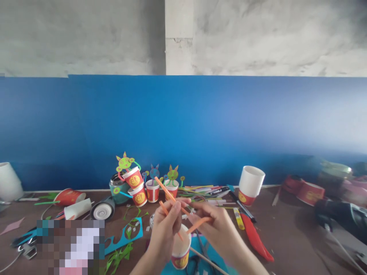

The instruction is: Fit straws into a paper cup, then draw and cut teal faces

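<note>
My left hand (167, 227) is closed, its thumb and fingers pinching orange straws (164, 188) above a paper cup. My right hand (215, 221) is closed on the same orange straws from the other side, and a bent straw end sticks out beneath its fingers. The exact join between the straws is hidden by the fingers. Directly under both hands an upright white and red paper cup (180, 261) shows its open mouth. A blue sheet (219, 252), scissors (195, 263) and a thin stick (210, 262) lie beside the cup.
Paper cups with paper animal figures (134, 177) stand at the back. Stacked cups (251, 181) are behind on the right, near a red balloon-like item (255, 236) and a glue stick (238, 219). Loose straws (200, 189) and blue paper scraps (134, 228) lie around.
</note>
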Motion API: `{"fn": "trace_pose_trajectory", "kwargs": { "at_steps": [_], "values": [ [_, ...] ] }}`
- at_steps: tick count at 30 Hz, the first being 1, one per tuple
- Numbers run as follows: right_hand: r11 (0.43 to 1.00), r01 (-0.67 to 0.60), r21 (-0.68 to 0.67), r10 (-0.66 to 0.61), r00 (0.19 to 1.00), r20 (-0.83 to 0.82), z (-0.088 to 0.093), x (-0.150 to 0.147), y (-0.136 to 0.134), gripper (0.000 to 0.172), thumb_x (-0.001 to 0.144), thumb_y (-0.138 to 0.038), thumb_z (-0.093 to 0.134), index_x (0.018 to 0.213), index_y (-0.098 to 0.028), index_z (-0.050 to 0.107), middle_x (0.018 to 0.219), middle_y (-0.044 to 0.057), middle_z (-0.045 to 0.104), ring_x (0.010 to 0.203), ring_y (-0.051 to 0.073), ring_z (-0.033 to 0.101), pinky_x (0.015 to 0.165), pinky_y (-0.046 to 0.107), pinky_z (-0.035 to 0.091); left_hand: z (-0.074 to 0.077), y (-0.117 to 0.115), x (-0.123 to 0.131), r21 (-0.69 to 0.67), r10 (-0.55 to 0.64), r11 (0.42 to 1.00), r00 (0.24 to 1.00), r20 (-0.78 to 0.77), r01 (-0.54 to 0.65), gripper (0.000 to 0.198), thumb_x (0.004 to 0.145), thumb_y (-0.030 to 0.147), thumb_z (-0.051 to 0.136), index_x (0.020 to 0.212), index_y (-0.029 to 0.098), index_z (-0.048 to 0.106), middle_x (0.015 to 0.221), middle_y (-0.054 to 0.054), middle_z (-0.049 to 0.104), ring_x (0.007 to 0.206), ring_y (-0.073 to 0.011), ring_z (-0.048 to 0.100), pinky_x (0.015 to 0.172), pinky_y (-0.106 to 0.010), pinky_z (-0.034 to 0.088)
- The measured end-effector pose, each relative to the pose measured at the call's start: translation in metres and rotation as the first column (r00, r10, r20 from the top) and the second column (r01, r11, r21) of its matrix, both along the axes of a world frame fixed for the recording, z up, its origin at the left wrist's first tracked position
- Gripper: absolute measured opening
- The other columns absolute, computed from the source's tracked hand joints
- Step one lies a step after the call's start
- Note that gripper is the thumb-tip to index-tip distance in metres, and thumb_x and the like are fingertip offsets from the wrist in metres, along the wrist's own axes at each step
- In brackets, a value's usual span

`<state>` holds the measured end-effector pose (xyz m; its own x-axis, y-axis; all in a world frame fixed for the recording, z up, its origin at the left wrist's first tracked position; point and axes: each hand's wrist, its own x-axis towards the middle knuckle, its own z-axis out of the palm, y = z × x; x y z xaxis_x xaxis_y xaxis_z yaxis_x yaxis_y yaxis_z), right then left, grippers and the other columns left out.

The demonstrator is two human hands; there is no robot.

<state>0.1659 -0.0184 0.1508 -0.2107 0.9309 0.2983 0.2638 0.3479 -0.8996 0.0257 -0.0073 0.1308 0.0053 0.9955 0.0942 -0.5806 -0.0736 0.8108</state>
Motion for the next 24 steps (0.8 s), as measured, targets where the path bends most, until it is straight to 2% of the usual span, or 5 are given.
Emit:
{"fn": "trace_pose_trajectory", "kwargs": {
  "at_steps": [4,7,9,14,24],
  "values": [
    [0.99,0.047,-0.131,-0.076,0.971,-0.226,0.001,0.012,0.007,0.04,0.078,-0.051,0.06,0.09,-0.014,0.071,0.054,-0.001,0.054,0.047,0.01,0.044,0.045,0.021,0.033,0.001,-0.001,-0.002,-0.03,-0.192,0.981,0.981,-0.02,0.191,0.038,0.069,0.048,0.071,0.064,0.013,0.059,0.047,0.002,0.054,0.034,0.0015,0.017,0.037,-0.016,0.005],
    [0.963,-0.042,-0.267,-0.064,0.925,-0.376,-0.005,0.006,0.009,0.042,0.078,-0.054,0.06,0.087,-0.014,0.07,0.05,-0.003,0.051,0.041,0.009,0.043,0.039,0.02,0.028,-0.002,-0.006,0.003,-0.128,-0.416,0.905,0.906,-0.074,0.405,0.039,0.073,0.05,0.065,0.062,0.015,0.053,0.052,-0.004,0.061,0.032,-0.0005,0.021,0.036,-0.019,0.005],
    [0.941,-0.111,-0.318,-0.043,0.897,-0.441,-0.01,0.001,0.011,0.041,0.076,-0.054,0.063,0.085,-0.014,0.068,0.046,-0.004,0.048,0.036,0.009,0.044,0.035,0.02,0.025,-0.004,-0.008,0.006,-0.154,-0.464,0.882,0.877,-0.122,0.445,0.04,0.075,0.052,0.063,0.062,0.015,0.054,0.051,-0.004,0.06,0.032,-0.0009,0.021,0.037,-0.02,0.005],
    [0.951,-0.053,-0.304,-0.117,0.85,-0.513,-0.008,-0.003,0.011,0.037,0.066,-0.05,0.072,0.065,-0.014,0.063,0.048,-0.005,0.046,0.042,0.008,0.042,0.04,0.019,0.032,-0.003,-0.007,0.01,-0.145,-0.331,0.94,0.927,-0.176,0.308,0.042,0.063,0.051,0.074,0.06,0.014,0.055,0.039,0.009,0.035,0.035,-0.0006,0.014,0.038,-0.02,0.004],
    [0.945,-0.039,-0.324,-0.125,0.874,-0.471,-0.011,0.0,0.016,0.032,0.067,-0.045,0.07,0.069,-0.014,0.059,0.048,-0.007,0.042,0.04,0.006,0.034,0.039,0.019,0.025,0.0,-0.009,0.01,-0.098,-0.157,0.987,0.904,-0.398,0.128,0.042,0.059,0.052,0.076,0.06,0.01,0.068,0.041,0.006,0.038,0.038,-0.0022,0.021,0.04,-0.021,0.01]
  ]
}}
